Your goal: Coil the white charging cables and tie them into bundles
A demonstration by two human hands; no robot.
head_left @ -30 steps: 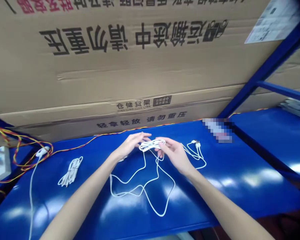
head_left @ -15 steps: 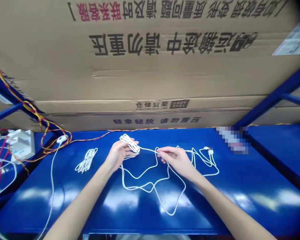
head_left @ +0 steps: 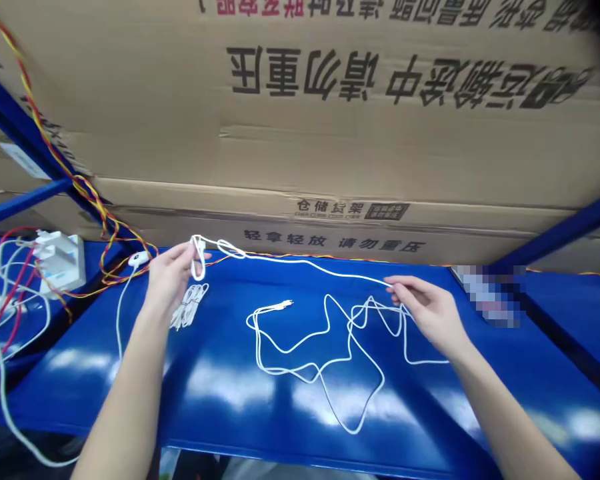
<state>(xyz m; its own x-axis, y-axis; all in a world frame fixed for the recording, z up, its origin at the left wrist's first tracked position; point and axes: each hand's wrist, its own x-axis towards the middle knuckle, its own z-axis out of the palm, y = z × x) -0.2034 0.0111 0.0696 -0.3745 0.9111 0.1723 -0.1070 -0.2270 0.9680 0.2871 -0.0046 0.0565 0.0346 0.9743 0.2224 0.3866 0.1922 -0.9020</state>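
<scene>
1. We see the left hand (head_left: 170, 283) at 10 o'clock, its grip narrow, pinching a small loop of the white cable (head_left: 198, 259).
2. We see the right hand (head_left: 427, 310) at 3 o'clock, its fingertips narrowly pinching the same cable.
3. Slack cable curves loosely over the blue steel shelf (head_left: 430, 427) at 6 o'clock; its small plug (head_left: 285, 303) lies near centre.
4. A bundled white cable (head_left: 189, 305) lies just below the left hand.
5. A white adapter (head_left: 60, 263), trailing red and white wires, stands at 9 o'clock.
6. A cardboard carton (head_left: 300, 133) fills 12 o'clock.

By the right hand (head_left: 427, 310), a blurry thing (head_left: 487, 295) on the blue shelf (head_left: 220, 417) is too fuzzy to tell. The top edge cuts off words on the big box (head_left: 300, 153). The left hand (head_left: 170, 283) hides some white cord (head_left: 305, 261).
</scene>
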